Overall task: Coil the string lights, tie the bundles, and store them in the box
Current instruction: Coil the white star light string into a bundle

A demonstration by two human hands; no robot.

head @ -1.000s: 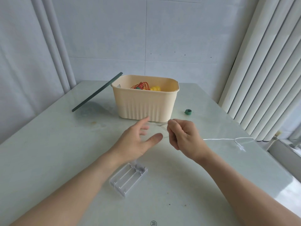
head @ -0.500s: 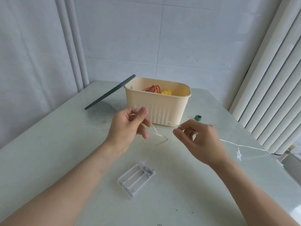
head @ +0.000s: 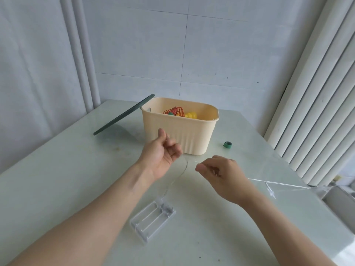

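Observation:
A thin silver string-light wire (head: 180,174) rises from a white battery case (head: 153,218) lying on the table. My left hand (head: 163,154), palm up with curled fingers, holds the wire just in front of the cream box (head: 184,133). My right hand (head: 219,173) pinches the same wire a little to the right. From there the wire runs off to the table's right edge, with a small white star light (head: 270,191) on it. Inside the box lie a red bundle (head: 173,110) and a yellow bundle (head: 190,115).
A dark green lid (head: 123,115) leans against the box's left side. A small green roll of tie (head: 227,144) lies on the pale green table (head: 57,179), right of the box. Vertical blinds hang at the right and a tiled wall stands behind.
My left hand has closed on the wire and lifted towards the box. My right hand has moved right and lower, drawing the wire out between the hands. The view has tilted.

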